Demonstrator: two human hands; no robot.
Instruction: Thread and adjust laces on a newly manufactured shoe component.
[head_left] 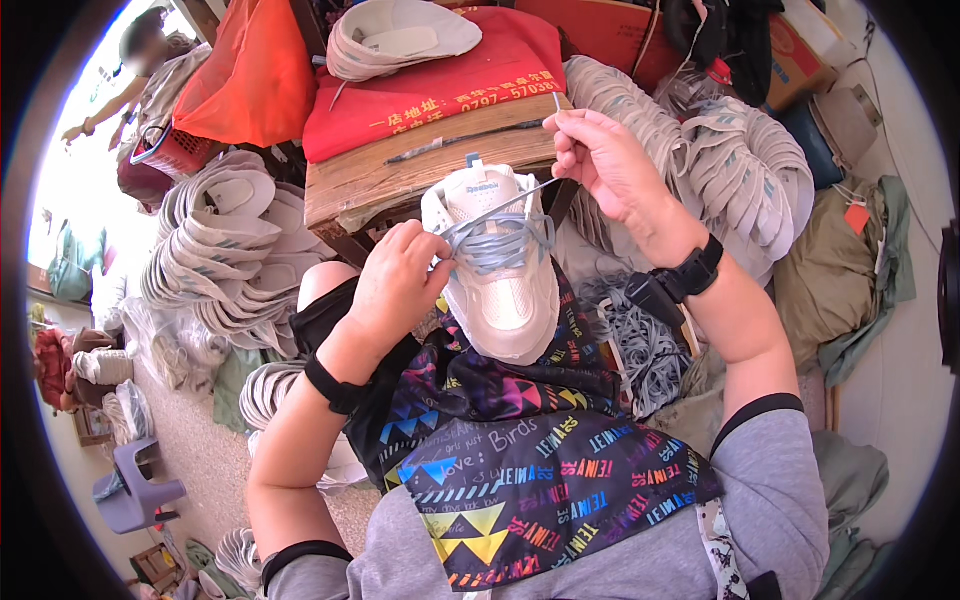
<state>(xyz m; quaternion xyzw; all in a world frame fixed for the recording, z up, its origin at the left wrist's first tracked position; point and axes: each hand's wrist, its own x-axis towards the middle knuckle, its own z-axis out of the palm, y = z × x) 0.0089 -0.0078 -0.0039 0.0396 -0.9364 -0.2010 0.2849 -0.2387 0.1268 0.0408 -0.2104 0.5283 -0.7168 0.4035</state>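
A white sneaker upper (503, 312) with a pale toe rests on my apron-covered lap, its heel end against the wooden table edge. Grey-blue shoelace (497, 245) criss-crosses loosely over its tongue. My left hand (400, 275) is at the shoe's left side, fingertips pinched on the lace by the eyelets. Up to the right, my right hand (610, 165) is closed on the lace, which runs taut from the shoe to its fingers. A thin pale tip sticks up above the right fingertips; I cannot tell whether it is the lace end or a small tool.
On the wooden table (350, 190) lie a red cloth (450, 90), a thin dark strip (460, 140) and stacked shoe uppers (400, 40). More stacked uppers (225, 240) stand left and right (750, 170). A box of loose laces (650, 340) sits right of my lap. Another person (165, 90) is far left.
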